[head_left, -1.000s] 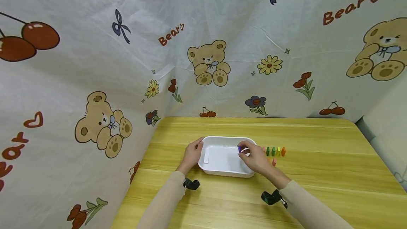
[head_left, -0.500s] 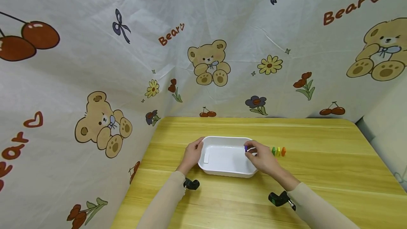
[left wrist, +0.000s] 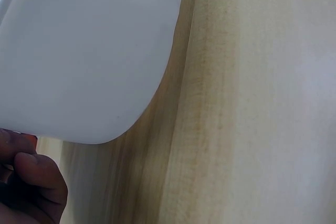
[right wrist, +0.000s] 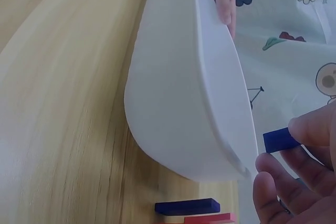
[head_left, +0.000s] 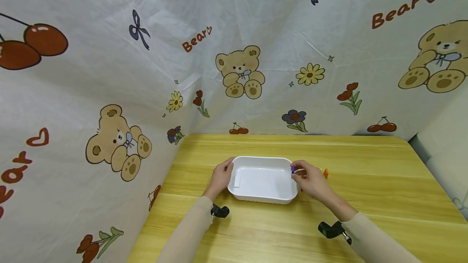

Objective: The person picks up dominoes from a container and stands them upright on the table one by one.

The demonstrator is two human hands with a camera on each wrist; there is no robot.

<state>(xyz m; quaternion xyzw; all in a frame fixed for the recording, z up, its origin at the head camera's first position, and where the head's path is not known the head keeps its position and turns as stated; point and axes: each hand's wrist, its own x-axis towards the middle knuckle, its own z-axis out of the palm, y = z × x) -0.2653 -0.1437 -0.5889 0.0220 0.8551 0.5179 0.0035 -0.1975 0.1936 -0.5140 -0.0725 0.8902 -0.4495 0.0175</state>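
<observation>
On the left of the head view my left hand (head_left: 221,175) grips the end of a white plastic tray (head_left: 263,199). Above the tray's right end, my right hand (head_left: 310,180) pinches a small blue domino (head_left: 293,169) between thumb and fingers. The right wrist view shows this blue domino (right wrist: 280,140) held close to the tray's rim (right wrist: 210,106). Inside the tray lies a small white rectangle (head_left: 237,182) near the left end. An orange domino (head_left: 326,173) stands behind the right hand, which hides most of the row there.
Beside the tray in the right wrist view are another dark blue domino (right wrist: 187,206) and a pink domino (right wrist: 210,219). The wooden table (head_left: 380,182) runs on to the right. A bear-print cloth (head_left: 278,104) hangs behind it and along its left side.
My right hand has moved right with the blue domino, from over the tray's inside to its right rim, covering more of the domino row. The left hand and tray stay put.
</observation>
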